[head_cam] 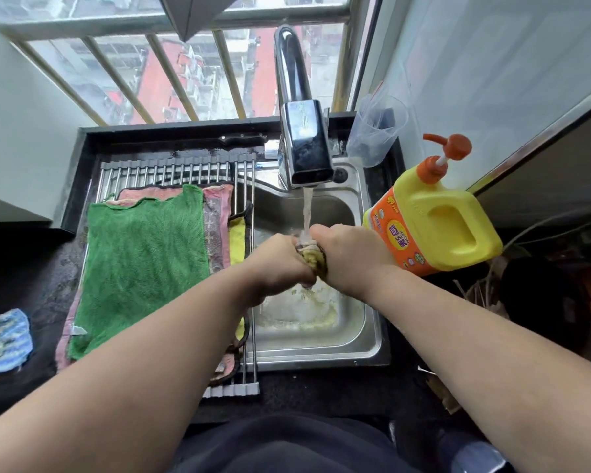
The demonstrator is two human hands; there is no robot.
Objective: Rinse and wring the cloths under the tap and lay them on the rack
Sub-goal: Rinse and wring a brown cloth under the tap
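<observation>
Head view: left hand and right hand clench the cloth (under running water).

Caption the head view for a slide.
Left hand and right hand wring a yellow cloth under the tap; green cloth lies on the rack.

Sink basin lies open at lower centre; tap overhangs above, detergent jug crowds right, rack apparently cloth-covered left.

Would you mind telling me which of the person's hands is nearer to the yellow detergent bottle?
Right. The right hand grips the cloth just beside the detergent bottle; the left hand grips the cloth's other end, farther away, by the rack.
</observation>
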